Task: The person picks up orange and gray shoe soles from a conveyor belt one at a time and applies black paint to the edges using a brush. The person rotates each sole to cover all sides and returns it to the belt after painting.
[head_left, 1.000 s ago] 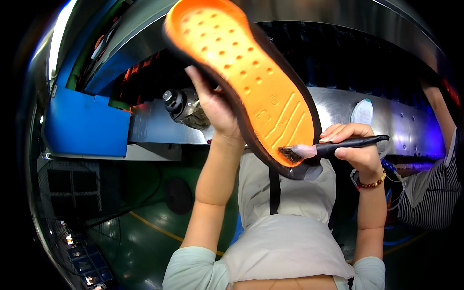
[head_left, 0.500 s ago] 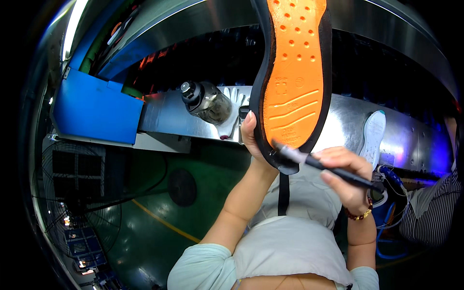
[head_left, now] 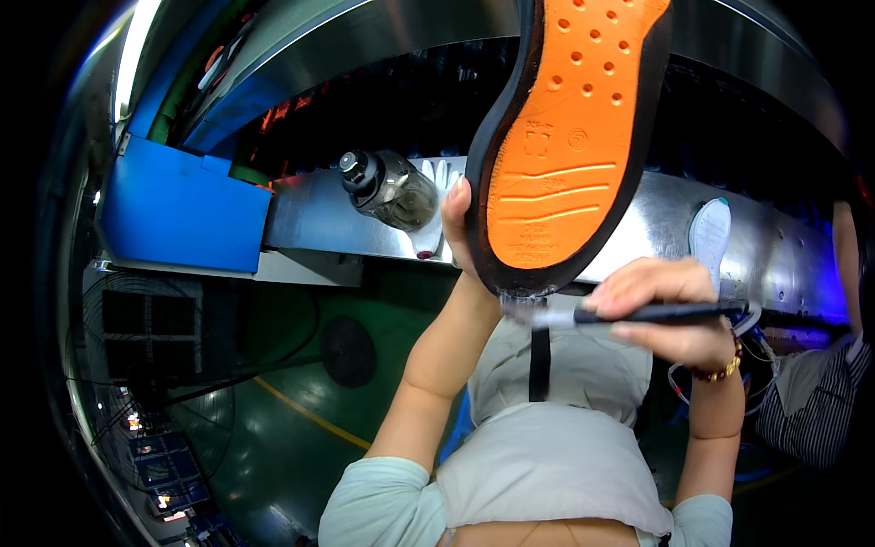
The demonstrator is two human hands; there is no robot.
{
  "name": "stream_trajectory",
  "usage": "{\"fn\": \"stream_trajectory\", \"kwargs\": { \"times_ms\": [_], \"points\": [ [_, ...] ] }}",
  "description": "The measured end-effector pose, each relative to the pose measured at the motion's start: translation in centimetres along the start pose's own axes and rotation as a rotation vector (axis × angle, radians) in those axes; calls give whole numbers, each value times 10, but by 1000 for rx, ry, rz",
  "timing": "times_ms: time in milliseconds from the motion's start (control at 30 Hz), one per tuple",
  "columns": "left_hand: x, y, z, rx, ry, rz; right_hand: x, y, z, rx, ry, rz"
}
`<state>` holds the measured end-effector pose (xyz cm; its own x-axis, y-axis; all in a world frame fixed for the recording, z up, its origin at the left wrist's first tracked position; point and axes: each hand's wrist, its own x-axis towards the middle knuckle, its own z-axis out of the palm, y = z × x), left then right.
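A large black shoe sole (head_left: 561, 205) with an orange inner face stands tilted up in front of me, its toe end cut off by the top edge. My left hand (head_left: 459, 228) is closed on the sole's left side by the heel, thumb on the rim; its other fingers are hidden behind. Pinched in my right hand (head_left: 670, 296) is a brush (head_left: 561, 317) with a black handle and a pale ferrule. The blurred bristles meet the outer edge of the heel.
Behind the sole runs a metal ledge (head_left: 319, 214), holding a dark bottle (head_left: 401, 193), a white glove (head_left: 427, 239) and a white insole (head_left: 710, 237). A blue machine panel (head_left: 187, 205) and a fan (head_left: 146, 337) stand left. Another person's striped clothing (head_left: 807, 415) shows at right.
The sole has shifted right and tilted, its toe end leaning further right. The brush has moved from the heel's inner face down to its outer edge, and its handle now lies nearly level.
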<state>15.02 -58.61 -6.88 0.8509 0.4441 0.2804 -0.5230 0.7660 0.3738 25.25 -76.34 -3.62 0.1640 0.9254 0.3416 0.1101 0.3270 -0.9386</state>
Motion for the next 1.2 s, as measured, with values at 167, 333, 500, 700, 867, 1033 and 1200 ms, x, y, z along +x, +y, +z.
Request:
{"fn": "stream_trajectory", "kwargs": {
  "times_ms": [167,333,500,700,867,1033,1200],
  "points": [
    [8,3,4,-81,24,-235,-1,-15,-8,19,-8,-98],
    [8,3,17,161,231,-716,14,-8,-27,-252,-343,-42],
    [0,6,29,374,329,-908,11,-1,-31,-252,-352,89],
    [-14,18,13,314,306,-912,6,-6,-42,-329,-504,49],
    [-19,20,3,472,290,-912,0,1,-46,-469,-520,197],
    [-27,25,-11,305,462,-822,1,1,-58,-286,-220,249],
    [-25,52,-25,297,400,-777,-6,-22,-50,-417,-455,92]
  ]
}}
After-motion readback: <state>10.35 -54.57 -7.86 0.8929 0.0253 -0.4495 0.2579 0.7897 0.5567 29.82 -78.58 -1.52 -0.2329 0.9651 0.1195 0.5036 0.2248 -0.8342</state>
